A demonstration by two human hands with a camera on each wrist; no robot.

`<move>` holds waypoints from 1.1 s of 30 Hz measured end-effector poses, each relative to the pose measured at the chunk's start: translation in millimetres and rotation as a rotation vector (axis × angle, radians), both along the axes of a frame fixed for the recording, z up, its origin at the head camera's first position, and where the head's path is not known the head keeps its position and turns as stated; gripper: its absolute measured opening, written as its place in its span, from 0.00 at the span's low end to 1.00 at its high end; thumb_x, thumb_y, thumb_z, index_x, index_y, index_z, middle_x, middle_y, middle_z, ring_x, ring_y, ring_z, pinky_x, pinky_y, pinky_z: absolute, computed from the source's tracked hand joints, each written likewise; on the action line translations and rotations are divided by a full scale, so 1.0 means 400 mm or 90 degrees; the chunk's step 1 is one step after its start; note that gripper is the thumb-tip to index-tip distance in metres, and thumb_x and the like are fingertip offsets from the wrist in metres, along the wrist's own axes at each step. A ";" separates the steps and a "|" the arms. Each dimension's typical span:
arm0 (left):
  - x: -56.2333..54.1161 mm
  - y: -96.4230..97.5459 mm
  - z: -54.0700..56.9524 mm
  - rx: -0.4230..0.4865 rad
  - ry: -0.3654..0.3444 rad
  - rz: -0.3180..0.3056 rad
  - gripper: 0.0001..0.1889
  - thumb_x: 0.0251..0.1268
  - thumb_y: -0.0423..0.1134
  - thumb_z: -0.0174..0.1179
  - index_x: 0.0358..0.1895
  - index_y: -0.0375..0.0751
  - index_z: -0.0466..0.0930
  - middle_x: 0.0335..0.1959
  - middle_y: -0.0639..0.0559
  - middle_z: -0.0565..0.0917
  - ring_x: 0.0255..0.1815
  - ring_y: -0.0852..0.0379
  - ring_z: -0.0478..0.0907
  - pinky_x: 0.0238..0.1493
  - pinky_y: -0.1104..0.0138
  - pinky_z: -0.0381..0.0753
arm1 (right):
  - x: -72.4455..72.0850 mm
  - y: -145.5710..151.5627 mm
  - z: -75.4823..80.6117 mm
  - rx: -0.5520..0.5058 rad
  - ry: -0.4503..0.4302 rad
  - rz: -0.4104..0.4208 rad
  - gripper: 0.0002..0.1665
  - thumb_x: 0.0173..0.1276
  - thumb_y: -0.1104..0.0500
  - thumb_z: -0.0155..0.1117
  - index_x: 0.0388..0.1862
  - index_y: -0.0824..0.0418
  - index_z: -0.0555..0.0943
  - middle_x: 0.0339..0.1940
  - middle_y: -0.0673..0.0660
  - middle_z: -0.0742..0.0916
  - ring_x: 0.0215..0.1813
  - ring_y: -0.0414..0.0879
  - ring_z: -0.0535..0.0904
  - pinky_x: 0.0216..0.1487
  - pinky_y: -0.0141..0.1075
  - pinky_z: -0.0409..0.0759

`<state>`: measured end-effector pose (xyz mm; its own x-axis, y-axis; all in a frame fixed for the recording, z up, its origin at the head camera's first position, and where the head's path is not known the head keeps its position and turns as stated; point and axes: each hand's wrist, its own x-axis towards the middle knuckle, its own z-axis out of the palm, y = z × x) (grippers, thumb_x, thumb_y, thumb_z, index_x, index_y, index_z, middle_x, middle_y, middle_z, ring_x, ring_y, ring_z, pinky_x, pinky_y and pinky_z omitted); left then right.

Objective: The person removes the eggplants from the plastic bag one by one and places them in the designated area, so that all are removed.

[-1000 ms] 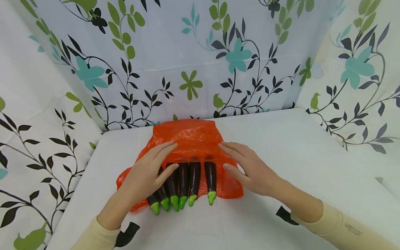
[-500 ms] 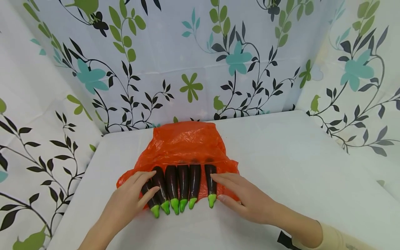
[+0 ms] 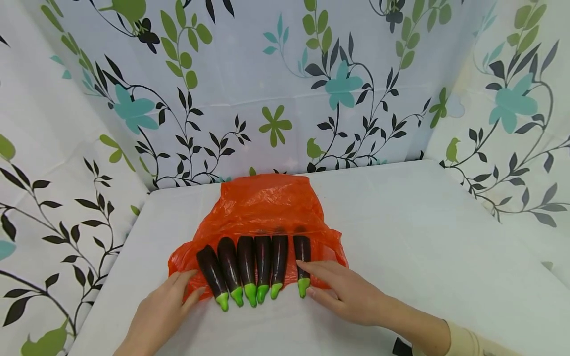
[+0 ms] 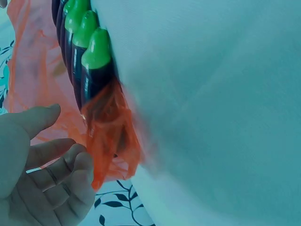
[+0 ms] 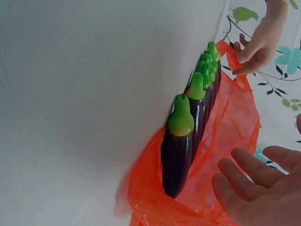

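Several dark purple eggplants (image 3: 229,264) with green stem ends lie side by side on an orange-red plastic bag (image 3: 271,202), stems toward me. The far ends of some are tucked under the bag's film. A gap sets the rightmost eggplant (image 3: 303,249) apart. My left hand (image 3: 156,314) is at the bag's left edge, thumb and fingers apart; in the left wrist view its loosely bent fingers (image 4: 66,150) are next to the crumpled film. My right hand (image 3: 352,296) reaches over the bag's right side, its fingertips at the rightmost eggplant. The right wrist view shows its relaxed, spread fingers (image 5: 240,179).
The bag lies on a white table (image 3: 401,217). A patterned curtain (image 3: 231,59) with leaves and flowers hangs behind it and along both sides. A small black patch (image 3: 402,347) shows beside the right sleeve (image 3: 458,338).
Both hands have come back toward me from above the bag. The left hand has moved off the eggplants to the bag's left edge; the right hand has come down beside the rightmost eggplant.
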<state>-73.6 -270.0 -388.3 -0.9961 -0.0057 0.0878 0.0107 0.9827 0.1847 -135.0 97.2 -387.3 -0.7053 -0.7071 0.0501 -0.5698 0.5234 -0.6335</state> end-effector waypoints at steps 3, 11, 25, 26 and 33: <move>0.003 -0.018 -0.003 -0.016 -0.007 0.014 0.25 0.61 0.47 0.67 0.55 0.33 0.78 0.44 0.41 0.83 0.37 0.43 0.82 0.33 0.46 0.83 | 0.000 -0.002 -0.001 0.003 -0.008 -0.003 0.32 0.75 0.37 0.48 0.76 0.41 0.63 0.67 0.48 0.76 0.65 0.44 0.71 0.61 0.51 0.77; 0.002 -0.057 -0.010 -0.051 -0.067 0.038 0.24 0.62 0.48 0.65 0.59 0.41 0.78 0.33 0.48 0.85 0.28 0.46 0.81 0.18 0.52 0.77 | -0.001 -0.005 -0.014 0.007 -0.020 -0.032 0.33 0.75 0.40 0.51 0.76 0.44 0.64 0.67 0.49 0.75 0.66 0.46 0.71 0.59 0.51 0.78; -0.032 -0.095 -0.036 -0.031 -0.160 0.052 0.36 0.66 0.63 0.56 0.66 0.39 0.72 0.39 0.41 0.80 0.33 0.47 0.77 0.33 0.45 0.83 | -0.038 -0.032 -0.060 0.018 -0.070 -0.091 0.38 0.72 0.41 0.57 0.77 0.51 0.62 0.72 0.61 0.64 0.67 0.55 0.67 0.59 0.57 0.76; -0.032 -0.097 -0.039 -0.024 -0.155 0.047 0.35 0.66 0.62 0.56 0.66 0.38 0.72 0.40 0.41 0.79 0.34 0.47 0.77 0.34 0.45 0.83 | -0.042 -0.033 -0.060 0.024 -0.069 -0.091 0.38 0.72 0.41 0.57 0.77 0.51 0.62 0.72 0.62 0.64 0.67 0.55 0.66 0.59 0.58 0.77; -0.030 -0.107 -0.060 0.014 -0.119 0.021 0.30 0.68 0.54 0.59 0.64 0.35 0.73 0.41 0.40 0.80 0.37 0.45 0.78 0.41 0.44 0.82 | -0.067 -0.041 -0.047 0.057 -0.074 -0.089 0.40 0.72 0.41 0.58 0.77 0.51 0.61 0.71 0.63 0.65 0.66 0.55 0.68 0.59 0.57 0.77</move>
